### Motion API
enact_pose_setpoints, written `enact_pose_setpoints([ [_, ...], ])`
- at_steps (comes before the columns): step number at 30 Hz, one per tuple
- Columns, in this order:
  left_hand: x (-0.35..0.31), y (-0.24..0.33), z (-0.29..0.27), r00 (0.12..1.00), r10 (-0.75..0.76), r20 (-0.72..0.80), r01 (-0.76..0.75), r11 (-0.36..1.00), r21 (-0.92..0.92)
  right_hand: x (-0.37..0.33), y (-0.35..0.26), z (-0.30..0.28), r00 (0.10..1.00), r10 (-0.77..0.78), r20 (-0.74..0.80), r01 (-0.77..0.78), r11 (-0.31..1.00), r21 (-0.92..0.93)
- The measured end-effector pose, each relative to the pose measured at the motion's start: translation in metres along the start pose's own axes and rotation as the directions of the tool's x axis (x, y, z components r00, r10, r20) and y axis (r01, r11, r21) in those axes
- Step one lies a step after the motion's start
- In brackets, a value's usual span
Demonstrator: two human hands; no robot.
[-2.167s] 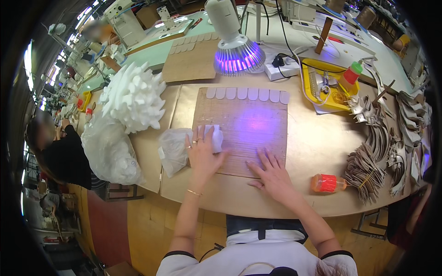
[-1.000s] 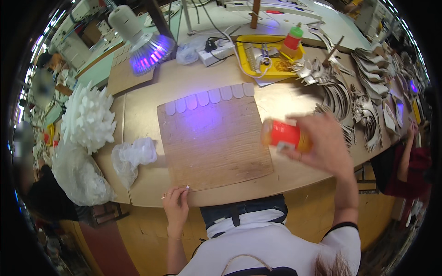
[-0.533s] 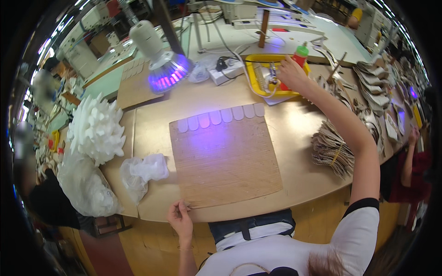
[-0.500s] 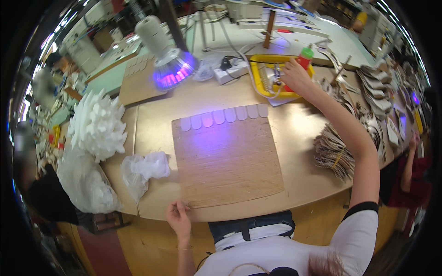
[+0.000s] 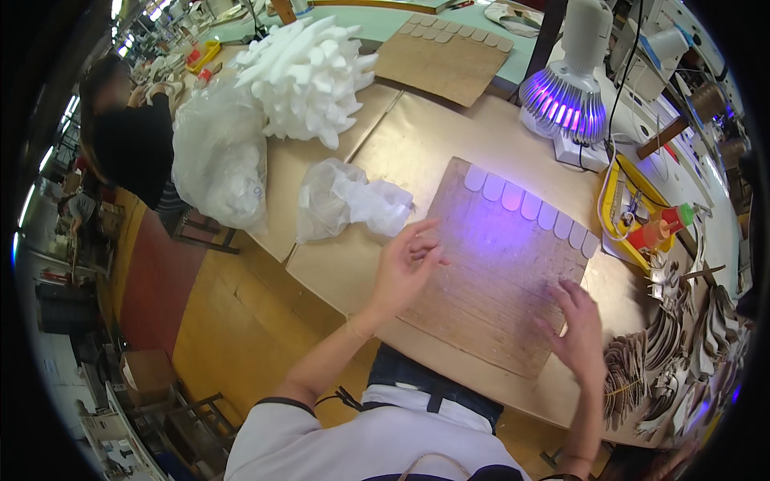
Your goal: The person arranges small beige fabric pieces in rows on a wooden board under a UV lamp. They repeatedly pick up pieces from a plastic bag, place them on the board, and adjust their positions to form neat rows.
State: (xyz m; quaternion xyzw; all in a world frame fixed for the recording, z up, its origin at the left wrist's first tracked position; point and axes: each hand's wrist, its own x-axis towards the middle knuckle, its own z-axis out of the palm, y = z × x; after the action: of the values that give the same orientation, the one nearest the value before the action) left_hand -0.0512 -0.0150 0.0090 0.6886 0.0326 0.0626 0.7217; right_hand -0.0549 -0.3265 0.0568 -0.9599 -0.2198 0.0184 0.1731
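Observation:
A square brown board (image 5: pixel 489 297) lies on the table in front of me, turned at an angle. Along its far edge sits a row of several pale, round-ended pieces (image 5: pixel 529 205), lit violet in the middle. My left hand (image 5: pixel 405 268) hovers at the board's left side, fingers loosely bent and apart, holding nothing I can see. Over the board's right part is my right hand (image 5: pixel 576 325), fingers spread and slightly blurred, with nothing visible in it. Beside my left hand lies a crumpled translucent plastic bag (image 5: pixel 345 200).
A lamp (image 5: pixel 565 100) shines violet beyond the board. At right stand a yellow tray (image 5: pixel 603 196) with a green-capped red bottle (image 5: pixel 651 232) and stacked cut pieces (image 5: pixel 626 377). White foam-like strips (image 5: pixel 309 76) fill the left; another board (image 5: pixel 437 60) lies behind. Someone sits at far left.
My right hand has left the yellow tray and come back over the board. My left hand has moved from the board's near corner up its left side. The view has swung left.

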Motion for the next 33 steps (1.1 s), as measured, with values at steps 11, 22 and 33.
enact_pose_setpoints([
  [11,-0.025,0.011,0.054,0.967,-0.116,0.226,0.105,0.993,0.06,0.023,-0.047,0.04,0.95,0.268,-0.158,-0.058,0.652,0.756],
  [22,-0.036,0.001,0.049,0.975,0.057,0.215,-0.151,0.88,0.451,0.022,0.082,0.004,0.552,0.408,-0.728,-0.377,0.9,0.219],
  [33,-0.025,0.014,-0.018,0.932,0.362,-0.026,-0.269,0.736,0.621,0.08,0.146,0.033,0.551,0.439,-0.71,-0.65,0.759,-0.035],
])
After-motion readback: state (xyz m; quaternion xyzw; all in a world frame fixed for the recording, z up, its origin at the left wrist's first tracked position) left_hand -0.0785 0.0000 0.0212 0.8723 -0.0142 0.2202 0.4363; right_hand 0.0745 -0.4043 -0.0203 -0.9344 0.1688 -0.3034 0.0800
